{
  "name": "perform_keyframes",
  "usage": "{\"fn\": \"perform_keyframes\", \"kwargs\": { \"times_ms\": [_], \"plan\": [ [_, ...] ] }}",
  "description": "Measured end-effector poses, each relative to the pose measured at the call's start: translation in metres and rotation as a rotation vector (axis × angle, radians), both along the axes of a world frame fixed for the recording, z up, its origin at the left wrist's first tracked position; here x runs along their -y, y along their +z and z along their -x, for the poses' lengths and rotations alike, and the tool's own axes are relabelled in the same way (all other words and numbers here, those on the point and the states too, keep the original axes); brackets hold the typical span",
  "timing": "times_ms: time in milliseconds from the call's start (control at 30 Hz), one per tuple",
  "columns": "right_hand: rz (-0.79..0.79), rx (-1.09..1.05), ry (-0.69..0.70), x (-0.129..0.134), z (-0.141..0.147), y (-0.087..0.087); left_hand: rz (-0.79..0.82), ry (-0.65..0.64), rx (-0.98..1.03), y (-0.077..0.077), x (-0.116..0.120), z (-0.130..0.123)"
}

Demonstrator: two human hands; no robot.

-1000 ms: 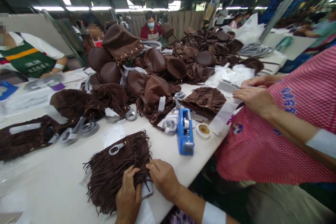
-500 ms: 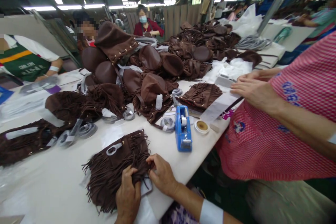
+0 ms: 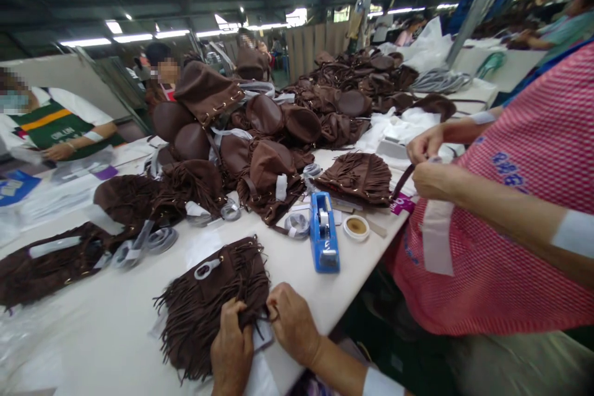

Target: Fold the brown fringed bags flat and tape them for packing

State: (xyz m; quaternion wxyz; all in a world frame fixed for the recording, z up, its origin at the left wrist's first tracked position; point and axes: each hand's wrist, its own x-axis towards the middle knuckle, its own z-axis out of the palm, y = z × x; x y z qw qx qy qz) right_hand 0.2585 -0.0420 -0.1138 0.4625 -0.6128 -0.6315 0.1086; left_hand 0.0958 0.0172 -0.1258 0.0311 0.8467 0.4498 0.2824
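Observation:
A dark brown fringed bag (image 3: 204,297) lies on the white table, with a pale ring-shaped tag near its top. My left hand (image 3: 232,343) is closed on the bag's lower right edge, fingers bent over the fringe. Just right of it, my right hand (image 3: 293,325) pinches a thin dark brown strip at the bag's side. Between the hands, a pale flat piece (image 3: 263,333) shows partly from under the bag.
A blue tape dispenser (image 3: 324,232) and a tape roll (image 3: 356,227) stand beyond my right hand. Brown bags (image 3: 266,164) are heaped behind. At the right, a person in a red checked apron (image 3: 492,260) handles a strap and a white strip.
My right hand has closed on the dark strip and its fingers have curled in. The neighbour's hands have lifted the white strip off the table; it now hangs down.

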Motion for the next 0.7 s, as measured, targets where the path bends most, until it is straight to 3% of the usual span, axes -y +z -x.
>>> {"fn": "perform_keyframes", "kwargs": {
  "times_ms": [167,300,567,700],
  "plan": [
    [0.046,-0.097,0.089,-0.012,-0.005,0.003,-0.011,-0.004,0.016,0.002,-0.001,0.002],
    [0.081,-0.097,0.010,-0.017,0.002,-0.009,0.008,-0.038,-0.015,0.007,0.003,0.001],
    [0.092,0.161,-0.124,-0.013,0.013,-0.017,0.134,0.000,-0.164,0.015,0.009,-0.007],
    [0.107,0.247,-0.051,-0.011,0.009,-0.015,0.116,-0.051,-0.194,0.016,0.008,-0.007]
  ]
}}
